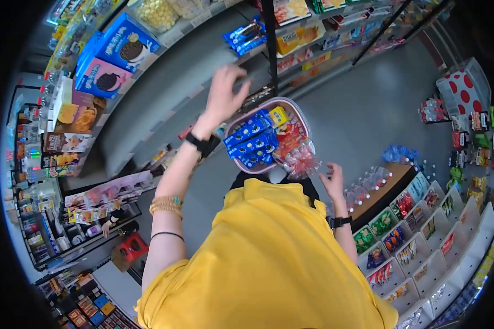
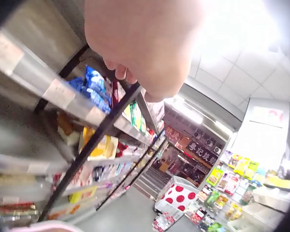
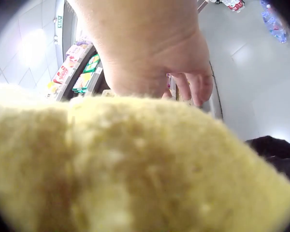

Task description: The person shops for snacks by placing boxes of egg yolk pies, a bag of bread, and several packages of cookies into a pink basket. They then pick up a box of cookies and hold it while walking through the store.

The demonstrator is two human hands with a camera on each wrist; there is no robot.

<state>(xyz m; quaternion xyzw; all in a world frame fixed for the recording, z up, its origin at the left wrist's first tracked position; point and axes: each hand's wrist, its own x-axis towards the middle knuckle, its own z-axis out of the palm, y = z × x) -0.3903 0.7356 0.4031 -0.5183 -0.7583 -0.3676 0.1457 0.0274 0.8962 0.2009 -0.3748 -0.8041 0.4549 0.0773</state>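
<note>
My left hand [image 1: 225, 93] is raised toward the grey shelves, fingers loosely curled, holding nothing. In the left wrist view the left hand [image 2: 140, 43] hovers before a shelf with blue snack packs [image 2: 94, 87]. A pink basket [image 1: 299, 112] in front of my body holds blue cookie packs [image 1: 252, 140], a yellow pack and a crinkly red-and-clear packet [image 1: 302, 159]. What carries the basket is hidden. My right hand [image 1: 333, 183] is just right of that packet with fingers spread and empty. In the right wrist view the right hand [image 3: 154, 53] shows above my yellow shirt [image 3: 135, 169].
Blue cookie boxes [image 1: 127, 46] and more snacks fill the shelves at left. A black shelf post [image 1: 270, 49] stands beyond the basket. White candy bins [image 1: 417, 241] and bottles [image 1: 368, 183] line the right. A red-dotted chest [image 1: 464, 88] stands across the grey floor [image 1: 357, 115].
</note>
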